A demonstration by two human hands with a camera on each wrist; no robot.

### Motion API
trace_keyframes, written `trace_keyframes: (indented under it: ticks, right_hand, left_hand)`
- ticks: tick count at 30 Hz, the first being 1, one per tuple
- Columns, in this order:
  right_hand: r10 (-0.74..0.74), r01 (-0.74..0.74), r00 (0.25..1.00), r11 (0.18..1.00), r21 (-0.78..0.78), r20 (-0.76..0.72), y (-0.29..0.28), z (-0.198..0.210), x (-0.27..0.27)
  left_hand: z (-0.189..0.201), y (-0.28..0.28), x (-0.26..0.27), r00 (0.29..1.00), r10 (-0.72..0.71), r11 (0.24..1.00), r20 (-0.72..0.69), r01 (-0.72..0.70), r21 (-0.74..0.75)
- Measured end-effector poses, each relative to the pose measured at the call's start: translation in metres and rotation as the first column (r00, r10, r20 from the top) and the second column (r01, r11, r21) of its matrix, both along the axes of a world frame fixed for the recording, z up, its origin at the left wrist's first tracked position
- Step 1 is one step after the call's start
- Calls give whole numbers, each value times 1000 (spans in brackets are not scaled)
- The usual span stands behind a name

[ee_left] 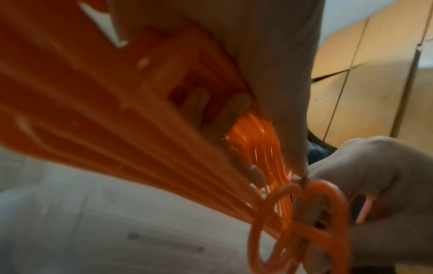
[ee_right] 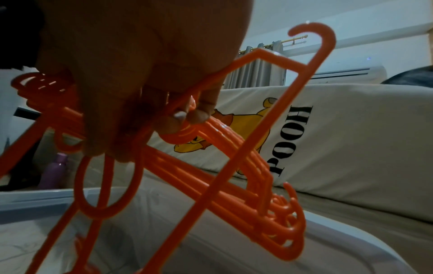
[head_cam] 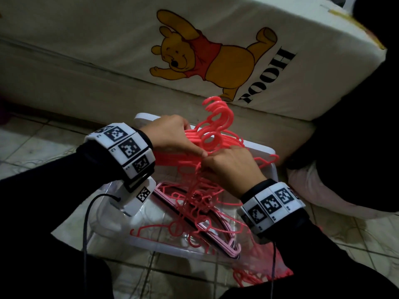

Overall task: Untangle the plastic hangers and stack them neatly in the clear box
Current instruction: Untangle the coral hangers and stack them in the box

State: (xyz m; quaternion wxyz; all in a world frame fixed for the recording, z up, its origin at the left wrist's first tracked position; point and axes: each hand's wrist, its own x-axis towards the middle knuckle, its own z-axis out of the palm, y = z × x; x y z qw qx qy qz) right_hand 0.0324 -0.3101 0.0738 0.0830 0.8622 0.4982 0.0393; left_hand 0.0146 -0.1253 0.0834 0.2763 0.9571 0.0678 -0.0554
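- My left hand (head_cam: 172, 134) has its fingers curled round a bundle of coral hangers (head_cam: 216, 134), thin glossy plastic rods, their round hooks fanning up beyond my fingertips.
- My right hand (head_cam: 231, 169) pinches a loose hanger (ee_right: 269, 118) from the tangle (thumb and fingertips (ee_right: 199, 113) closed on its bar); its hook rises above my knuckles.
- More hangers (head_cam: 194, 203) dangle knotted beneath both palms into the clear box (head_cam: 164, 248), smooth-walled and see-through, on the tiled floor.
- Pale pink hangers (head_cam: 224, 240) lie flat inside it, below my right wrist.
- Past my fingertips the box's far rim sits near a cushion (head_cam: 108, 35) with a soft printed cover.
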Motion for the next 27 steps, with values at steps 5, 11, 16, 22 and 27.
trace_keyframes:
  ticks: [5, 11, 16, 22, 27]
  right_hand:
    - [-45, 46, 999, 998, 49, -18, -1, 7, -4]
    - [-139, 155, 982, 979, 129, -128, -6, 9, -4]
    - [-132, 158, 973, 978, 135, -188, -7, 8, -6]
    - [-65, 81, 984, 993, 91, -167, -12, 5, -2]
    - [-57, 65, 990, 996, 60, -129, -17, -1, 5]
  left_hand:
    - [7, 3, 2, 997, -47, 994, -67, 39, -106]
    - [7, -6, -8, 994, -105, 994, 4, 105, -32]
    - [8, -8, -11, 987, -163, 986, 10, 164, -44]
    - [10, -4, -14, 975, -224, 970, -4, 223, -102]
    - [9, -5, -17, 980, -183, 972, 76, 192, -138]
